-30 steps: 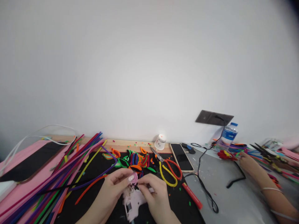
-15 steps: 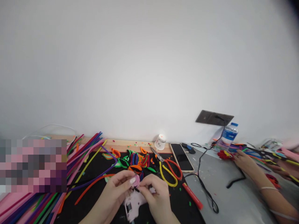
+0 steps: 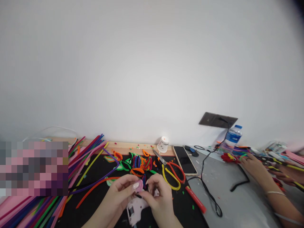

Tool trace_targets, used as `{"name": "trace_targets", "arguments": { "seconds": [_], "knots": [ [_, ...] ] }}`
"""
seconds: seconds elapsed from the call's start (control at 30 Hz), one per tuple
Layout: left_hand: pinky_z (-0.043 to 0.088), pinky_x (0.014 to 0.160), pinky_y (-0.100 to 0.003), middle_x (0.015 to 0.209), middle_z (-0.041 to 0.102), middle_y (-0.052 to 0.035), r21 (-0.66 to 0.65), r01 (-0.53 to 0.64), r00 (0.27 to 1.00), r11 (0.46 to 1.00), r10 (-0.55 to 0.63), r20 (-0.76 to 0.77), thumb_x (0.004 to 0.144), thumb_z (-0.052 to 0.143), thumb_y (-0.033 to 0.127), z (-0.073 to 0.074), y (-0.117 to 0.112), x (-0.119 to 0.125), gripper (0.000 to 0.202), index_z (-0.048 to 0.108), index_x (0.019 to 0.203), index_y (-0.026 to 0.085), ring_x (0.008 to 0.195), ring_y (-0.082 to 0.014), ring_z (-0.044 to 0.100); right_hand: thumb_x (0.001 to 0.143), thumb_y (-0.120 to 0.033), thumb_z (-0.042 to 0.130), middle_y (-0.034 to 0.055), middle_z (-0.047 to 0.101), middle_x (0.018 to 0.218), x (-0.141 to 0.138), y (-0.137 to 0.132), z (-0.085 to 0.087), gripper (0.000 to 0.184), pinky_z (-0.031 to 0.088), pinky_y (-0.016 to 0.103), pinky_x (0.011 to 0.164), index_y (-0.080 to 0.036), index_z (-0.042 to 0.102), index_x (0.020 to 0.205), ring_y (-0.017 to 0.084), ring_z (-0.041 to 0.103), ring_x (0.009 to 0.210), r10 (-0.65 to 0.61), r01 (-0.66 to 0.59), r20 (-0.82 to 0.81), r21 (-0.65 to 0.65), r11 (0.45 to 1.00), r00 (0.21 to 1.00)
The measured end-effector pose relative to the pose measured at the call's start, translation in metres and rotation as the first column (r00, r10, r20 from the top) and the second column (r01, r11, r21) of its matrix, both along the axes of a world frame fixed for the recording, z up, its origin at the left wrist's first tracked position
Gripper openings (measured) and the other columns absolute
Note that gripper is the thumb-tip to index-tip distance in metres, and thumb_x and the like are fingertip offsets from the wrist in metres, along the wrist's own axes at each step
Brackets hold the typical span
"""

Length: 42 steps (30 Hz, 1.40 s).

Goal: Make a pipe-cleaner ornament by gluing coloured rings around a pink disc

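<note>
My left hand [image 3: 122, 193] pinches a small pink fuzzy pipe-cleaner piece [image 3: 139, 185] between thumb and index finger. Just to its right is my right hand [image 3: 159, 196], its thumb and index finger parted and its thumb tip close to the pink piece; whether they touch is unclear. Below both hands a pale pink glue gun [image 3: 135, 210] lies on a black mat [image 3: 95, 209], partly covered by my right hand. Behind my fingers sits a pile of bent pipe-cleaner loops [image 3: 137, 163], mostly orange, green and blue.
Long pipe cleaners [image 3: 83, 164] spread across the left, beside a pixelated patch. Scissors [image 3: 169, 171], a phone [image 3: 185, 160], a red stick-shaped tool [image 3: 196, 199], a paper cup [image 3: 162, 144] and a black cable [image 3: 203, 180] lie rightward. Near a bottle [image 3: 232, 137], another person's hand [image 3: 253, 166] reaches over pipe cleaners.
My right index finger has lifted away from the thumb, leaving a gap beside the pink piece. The other person's hand has shifted slightly right, off the red and yellow item.
</note>
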State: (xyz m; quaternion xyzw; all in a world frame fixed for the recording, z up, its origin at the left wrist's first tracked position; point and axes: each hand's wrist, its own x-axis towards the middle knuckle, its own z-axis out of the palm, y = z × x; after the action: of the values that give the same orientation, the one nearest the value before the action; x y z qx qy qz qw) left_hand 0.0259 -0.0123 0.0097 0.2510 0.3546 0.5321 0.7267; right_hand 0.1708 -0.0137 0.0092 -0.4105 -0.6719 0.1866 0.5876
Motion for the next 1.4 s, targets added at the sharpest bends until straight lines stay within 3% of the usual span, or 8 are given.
{"name": "trace_targets", "arguments": {
  "seconds": [0.4,0.77,1.03,1.4],
  "knots": [
    [0.045,0.062,-0.024,0.063,0.067,0.0003,0.013,0.013,1.0,1.0,-0.013,0.001,0.054,0.088,0.029,0.0,0.0,0.001,0.025,0.073,0.071,0.018,0.062,-0.0142,0.059,0.08,-0.041,0.069,-0.0051,0.049,0.057,0.001,0.0,-0.003,0.024,0.04,0.02,0.044,-0.02,0.059,0.079,0.011,0.046,0.047,0.004,-0.008,0.076,0.051,0.999,0.997],
    [0.044,0.06,-0.025,0.063,0.064,0.0016,0.019,0.031,0.999,0.999,-0.031,0.009,0.058,0.086,0.025,0.001,-0.001,0.0,0.024,0.072,0.076,0.019,0.062,-0.0145,0.059,0.083,-0.037,0.066,-0.0033,0.051,0.059,0.002,-0.003,-0.003,0.021,0.041,0.021,0.044,-0.02,0.058,0.075,0.012,0.047,0.048,0.0,-0.011,0.153,0.074,0.997,0.988],
    [0.046,0.062,-0.025,0.066,0.066,0.0008,0.003,0.022,0.999,1.0,-0.022,0.039,0.056,0.087,0.023,-0.001,0.001,-0.001,0.026,0.072,0.077,0.019,0.063,-0.0144,0.06,0.082,-0.039,0.067,-0.0028,0.054,0.058,0.001,-0.003,0.0,0.023,0.041,0.021,0.042,-0.02,0.059,0.074,0.012,0.048,0.046,0.001,-0.009,0.109,0.074,0.997,0.994],
    [0.045,0.062,-0.026,0.064,0.067,0.001,-0.015,-0.01,0.999,1.0,0.011,0.044,0.057,0.087,0.026,-0.001,0.002,-0.002,0.028,0.072,0.079,0.019,0.061,-0.0142,0.059,0.089,-0.02,0.056,0.0024,0.063,0.065,0.003,-0.004,0.008,0.018,0.048,0.024,0.054,-0.019,0.065,0.073,0.016,0.059,0.058,0.133,-0.138,0.102,0.048,0.989,0.986]
  ]
}}
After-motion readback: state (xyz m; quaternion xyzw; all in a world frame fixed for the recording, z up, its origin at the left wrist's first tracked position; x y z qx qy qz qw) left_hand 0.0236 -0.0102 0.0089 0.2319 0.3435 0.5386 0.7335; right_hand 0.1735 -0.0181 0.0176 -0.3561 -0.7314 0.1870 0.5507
